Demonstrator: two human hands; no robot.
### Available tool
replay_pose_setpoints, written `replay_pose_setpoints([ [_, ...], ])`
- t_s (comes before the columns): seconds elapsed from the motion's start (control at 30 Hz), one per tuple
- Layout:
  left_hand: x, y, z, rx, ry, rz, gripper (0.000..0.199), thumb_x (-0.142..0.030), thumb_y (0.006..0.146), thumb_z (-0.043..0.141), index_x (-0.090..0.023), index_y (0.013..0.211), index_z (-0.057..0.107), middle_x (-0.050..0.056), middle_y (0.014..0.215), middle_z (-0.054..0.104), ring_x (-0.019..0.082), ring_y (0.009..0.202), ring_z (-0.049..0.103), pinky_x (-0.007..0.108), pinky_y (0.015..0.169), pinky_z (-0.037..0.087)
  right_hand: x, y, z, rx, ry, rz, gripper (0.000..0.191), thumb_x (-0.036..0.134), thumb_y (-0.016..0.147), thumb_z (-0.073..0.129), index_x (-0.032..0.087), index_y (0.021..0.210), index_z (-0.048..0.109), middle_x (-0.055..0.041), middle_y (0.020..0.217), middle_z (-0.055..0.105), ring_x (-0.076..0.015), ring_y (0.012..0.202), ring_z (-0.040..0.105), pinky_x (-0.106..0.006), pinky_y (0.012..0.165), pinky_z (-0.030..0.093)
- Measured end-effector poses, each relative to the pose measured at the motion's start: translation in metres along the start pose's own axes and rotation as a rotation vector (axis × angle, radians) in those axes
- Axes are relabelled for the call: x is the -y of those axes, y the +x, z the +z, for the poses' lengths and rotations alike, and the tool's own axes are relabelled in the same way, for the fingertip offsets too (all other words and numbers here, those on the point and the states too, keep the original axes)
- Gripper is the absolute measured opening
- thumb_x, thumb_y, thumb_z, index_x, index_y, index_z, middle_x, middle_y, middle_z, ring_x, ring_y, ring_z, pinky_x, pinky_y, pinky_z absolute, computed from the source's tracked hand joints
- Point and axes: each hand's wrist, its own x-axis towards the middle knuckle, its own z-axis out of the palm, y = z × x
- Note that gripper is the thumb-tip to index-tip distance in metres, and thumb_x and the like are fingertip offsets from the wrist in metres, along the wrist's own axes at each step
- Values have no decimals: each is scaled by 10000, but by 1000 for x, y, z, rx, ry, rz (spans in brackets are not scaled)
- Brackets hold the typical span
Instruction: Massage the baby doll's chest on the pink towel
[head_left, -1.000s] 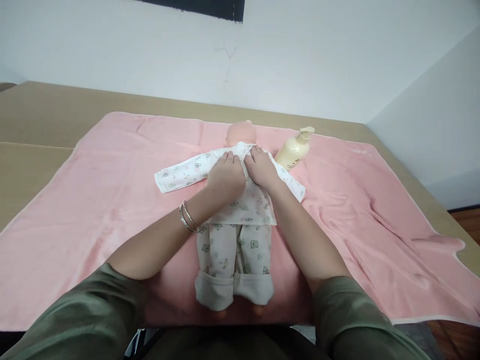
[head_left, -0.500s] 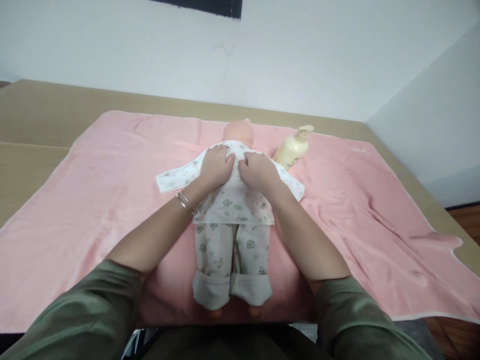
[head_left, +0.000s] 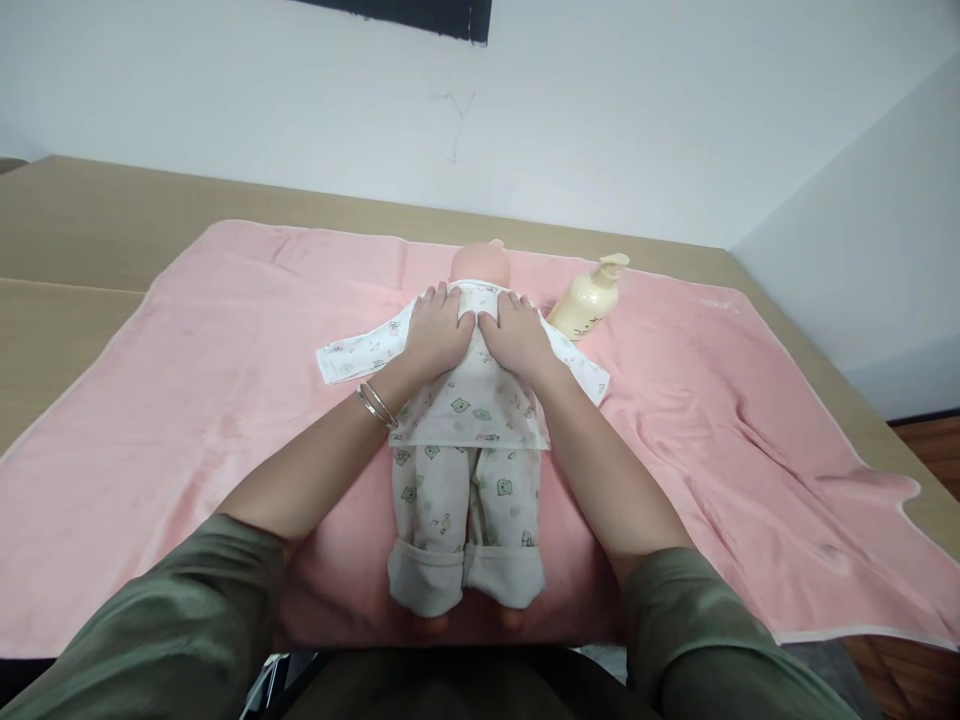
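Note:
A baby doll [head_left: 480, 264] lies on a pink blanket [head_left: 247, 330], its head toward the wall and its feet toward me. It wears a white printed top [head_left: 480, 415] and matching trousers [head_left: 442, 495] with turned-up cuffs. My left hand [head_left: 440, 330] rests flat on the left side of the upper top, fingers spread. On the right side lies my right hand [head_left: 517, 335], its fingers also stretched out over the cloth. Both thumbs point inward, a small gap between them. Neither hand grips anything.
A cream pump bottle [head_left: 586, 298] leans on the blanket beside the doll's right-hand sleeve. The wooden table [head_left: 300, 205] shows around the blanket, with a white wall [head_left: 600, 120] behind it.
The fingers of my right hand, curled before, have stretched out flat on the top. My left fingers have spread a little more. The view has shifted slightly.

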Motion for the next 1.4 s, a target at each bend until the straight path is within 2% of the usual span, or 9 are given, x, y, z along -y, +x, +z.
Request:
replay_pose_setpoints([
  [0.23,-23,-23,1,-66,77,44,630,-267,1007,334,80,1520,448,345,1620,461,405,1581,398,593,1297,323,-7,3,-9,94,54,11,779,457,1011,382,5,1639,301,-241,1730,285,-444,1615,263,-571,1322,249],
  [0.4,-11,-9,-7,-14,68,24,507,-246,967,356,-70,1341,650,237,1520,619,377,1548,456,629,1328,269,4,-10,-14,123,-74,-52,694,400,1051,307,7,1623,329,-245,1716,311,-467,1594,284,-623,1300,255],
  [0.5,3,4,-11,-40,34,-3,506,-287,960,379,-126,1353,654,184,1572,590,358,1614,358,645,1359,173,12,-20,-21,155,-91,-129,632,323,1022,352,15,1573,391,-245,1674,387,-445,1563,340,-600,1272,326],
  [0.67,-3,-2,-10,0,35,-20,631,-346,1004,331,-9,1504,514,259,1629,503,373,1599,382,619,1354,199,5,-10,-22,83,72,-58,488,314,1018,334,87,1358,599,-207,1430,640,-371,1418,532,-521,1171,478],
  [0.9,-26,-20,-14,-22,123,93,558,-295,1003,352,4,1408,594,267,1531,603,369,1538,474,582,1340,249,-15,15,-9,82,59,5,800,458,1049,341,-46,1660,233,-239,1757,204,-357,1669,169,-510,1365,193],
  [1.07,-13,-3,-19,-5,-3,24,514,-254,961,377,-27,1371,588,232,1487,634,326,1493,517,519,1349,264,10,-10,-21,110,-85,10,689,404,1084,294,-78,1564,401,-307,1629,429,-404,1546,407,-519,1284,329],
  [1.17,-6,4,-21,5,-108,-8,504,-298,953,408,-98,1383,577,197,1425,676,330,1378,596,541,1286,375,26,-25,-23,78,-169,27,592,336,1075,301,-73,1441,521,-328,1490,555,-413,1420,529,-510,1211,407],
  [1.3,-8,-2,-18,-12,-28,-53,477,-350,979,408,-113,1335,619,225,1347,704,375,1310,626,560,1159,489,22,-20,-18,56,-131,24,573,350,1081,302,-49,1407,553,-320,1480,565,-413,1413,527,-507,1196,419],
  [1.4,-17,-14,-11,-47,91,26,514,-329,1010,353,-37,1337,621,272,1403,667,389,1389,583,554,1202,439,6,-2,-13,37,-24,48,643,435,1099,277,-42,1448,530,-304,1511,554,-396,1449,500,-507,1221,396],
])
